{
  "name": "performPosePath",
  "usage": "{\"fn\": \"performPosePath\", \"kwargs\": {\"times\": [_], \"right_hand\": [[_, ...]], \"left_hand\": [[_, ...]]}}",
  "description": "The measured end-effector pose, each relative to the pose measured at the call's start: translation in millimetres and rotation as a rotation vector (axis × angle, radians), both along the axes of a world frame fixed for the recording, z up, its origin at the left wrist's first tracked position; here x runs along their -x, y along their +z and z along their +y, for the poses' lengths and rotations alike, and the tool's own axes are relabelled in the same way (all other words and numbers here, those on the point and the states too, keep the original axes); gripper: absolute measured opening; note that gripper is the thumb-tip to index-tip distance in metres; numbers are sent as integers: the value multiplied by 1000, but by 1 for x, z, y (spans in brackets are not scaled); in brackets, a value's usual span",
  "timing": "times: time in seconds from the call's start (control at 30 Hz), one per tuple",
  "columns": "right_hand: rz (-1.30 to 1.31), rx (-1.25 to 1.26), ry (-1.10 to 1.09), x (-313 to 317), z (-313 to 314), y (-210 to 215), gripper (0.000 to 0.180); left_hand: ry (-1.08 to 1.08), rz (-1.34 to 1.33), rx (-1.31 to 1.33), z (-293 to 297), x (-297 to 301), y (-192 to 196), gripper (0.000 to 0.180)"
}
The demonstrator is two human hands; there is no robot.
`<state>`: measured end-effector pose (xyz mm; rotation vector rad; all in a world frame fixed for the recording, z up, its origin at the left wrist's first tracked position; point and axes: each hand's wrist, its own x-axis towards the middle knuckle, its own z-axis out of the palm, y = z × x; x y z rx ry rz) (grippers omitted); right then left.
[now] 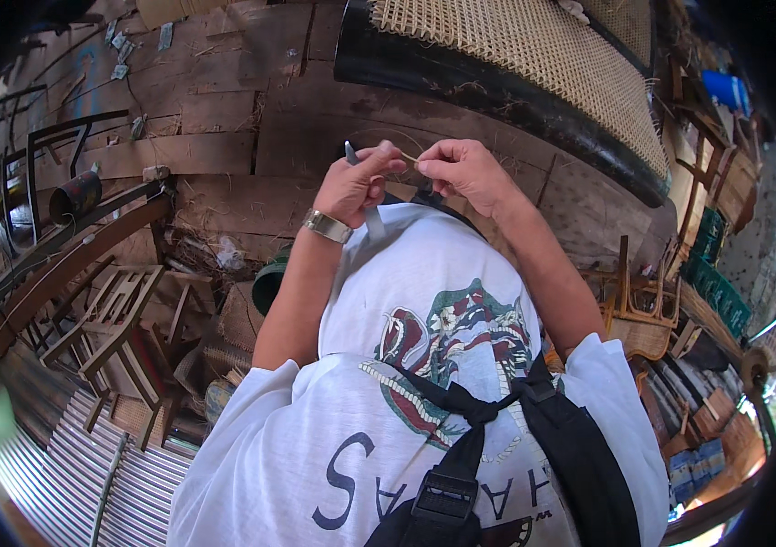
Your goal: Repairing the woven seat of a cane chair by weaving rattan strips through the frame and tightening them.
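In front of my chest, both hands are raised close together. My left hand (358, 185), with a metal watch on its wrist, is closed around a slim grey blade-like tool (350, 153); one end sticks up past the thumb and a grey part shows below the palm. Its fingertips also pinch a thin tan cane strand (409, 157). My right hand (466, 173) grips the same strand between thumb and fingers, and a loop of it arcs up behind. Beyond the hands lies a woven cane panel (497, 46) on a thick black rounded frame (497, 105).
Brown flattened cardboard (215, 146) covers the floor, with cane scraps on it. Wooden chair frames (123, 319) stand at the left beside a dark can (75, 198). At the right are a wooden chair (647, 310), green crates (716, 283) and a blue container (726, 91).
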<state>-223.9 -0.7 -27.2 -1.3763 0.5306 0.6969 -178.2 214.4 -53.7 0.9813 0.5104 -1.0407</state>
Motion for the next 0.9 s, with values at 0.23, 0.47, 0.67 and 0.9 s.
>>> {"fn": "performPosePath", "kwargs": {"times": [0.23, 0.47, 0.67, 0.9], "right_hand": [[35, -46, -59, 3, 5, -4, 16], [57, -20, 44, 11, 1, 1, 16], [26, 151, -5, 25, -3, 5, 15], [-132, 36, -194, 23, -1, 15, 18]], "left_hand": [[64, -81, 26, -7, 3, -1, 29], [324, -150, -77, -8, -5, -14, 61], [321, -128, -58, 22, -24, -24, 83], [310, -289, -203, 27, -23, -29, 83]]}}
